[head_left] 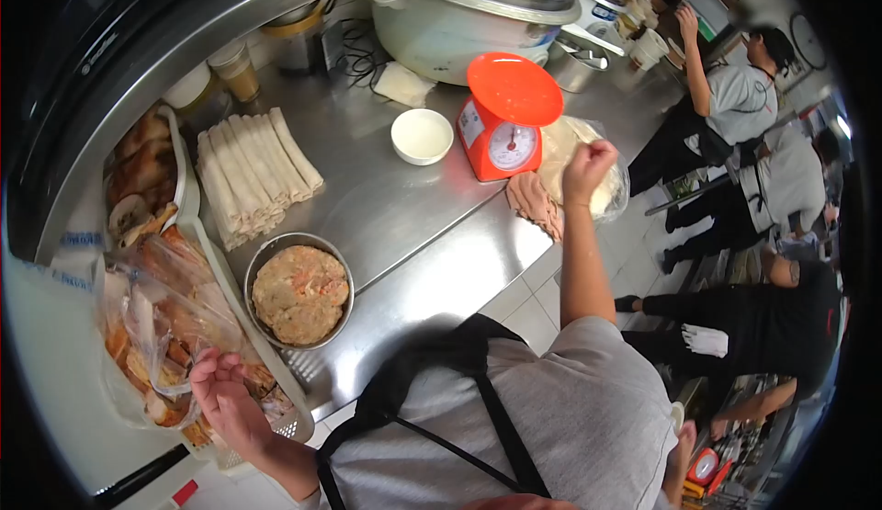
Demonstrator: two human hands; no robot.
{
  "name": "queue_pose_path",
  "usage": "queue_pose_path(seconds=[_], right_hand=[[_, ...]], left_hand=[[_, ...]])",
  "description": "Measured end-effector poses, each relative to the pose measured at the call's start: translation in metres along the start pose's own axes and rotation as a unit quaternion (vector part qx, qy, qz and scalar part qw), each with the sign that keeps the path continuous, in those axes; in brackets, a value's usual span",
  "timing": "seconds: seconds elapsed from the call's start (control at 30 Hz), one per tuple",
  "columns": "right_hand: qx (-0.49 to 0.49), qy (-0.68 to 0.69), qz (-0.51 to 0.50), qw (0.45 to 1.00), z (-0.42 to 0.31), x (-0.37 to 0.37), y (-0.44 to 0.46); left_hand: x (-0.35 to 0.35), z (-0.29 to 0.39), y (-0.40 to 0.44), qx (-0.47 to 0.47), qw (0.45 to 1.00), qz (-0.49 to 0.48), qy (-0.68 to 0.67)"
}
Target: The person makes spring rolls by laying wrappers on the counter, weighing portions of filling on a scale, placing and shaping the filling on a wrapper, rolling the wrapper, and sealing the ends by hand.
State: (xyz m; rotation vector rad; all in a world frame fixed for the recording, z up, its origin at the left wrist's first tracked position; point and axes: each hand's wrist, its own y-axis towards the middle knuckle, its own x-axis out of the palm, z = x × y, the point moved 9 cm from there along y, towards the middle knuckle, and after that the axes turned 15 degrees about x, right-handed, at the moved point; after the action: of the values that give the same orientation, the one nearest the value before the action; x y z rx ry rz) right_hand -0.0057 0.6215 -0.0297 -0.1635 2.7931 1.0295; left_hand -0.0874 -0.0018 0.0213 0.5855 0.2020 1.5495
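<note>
Two hands apart: left hand (230,407) half-open by plastic bag (147,322); right hand (588,172) curled closed near pale bag (555,150), palm hidden. I'd lift clear of scale (477,133).

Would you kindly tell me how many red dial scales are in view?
2: a near scale on the steel counter, a far scale at the picture's lower right; others may be hidden.

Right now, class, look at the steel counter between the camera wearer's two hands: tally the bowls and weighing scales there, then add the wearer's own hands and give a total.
Bowls: 2 (white bowl, metal bowl)
Weighing scales: 1 (red scale)
Wearer's hands: 2 (left hand, right hand)
Total: 5
</note>
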Motion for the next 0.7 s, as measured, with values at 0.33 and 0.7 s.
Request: queue_pose_path(seconds=[0.33,0.7], right_hand=[[0.106,-0.421,-0.293,0.852,0.109,-0.048,-0.042],[0.141,-0.363,-0.302,0.870,0.108,-0.049,0.001]], left_hand=[[0.018,0.004,-0.002,0.013,0.999,-0.051,-0.009],[0.020,0.009,-0.009,0.024,0.998,-0.058,-0.006]])
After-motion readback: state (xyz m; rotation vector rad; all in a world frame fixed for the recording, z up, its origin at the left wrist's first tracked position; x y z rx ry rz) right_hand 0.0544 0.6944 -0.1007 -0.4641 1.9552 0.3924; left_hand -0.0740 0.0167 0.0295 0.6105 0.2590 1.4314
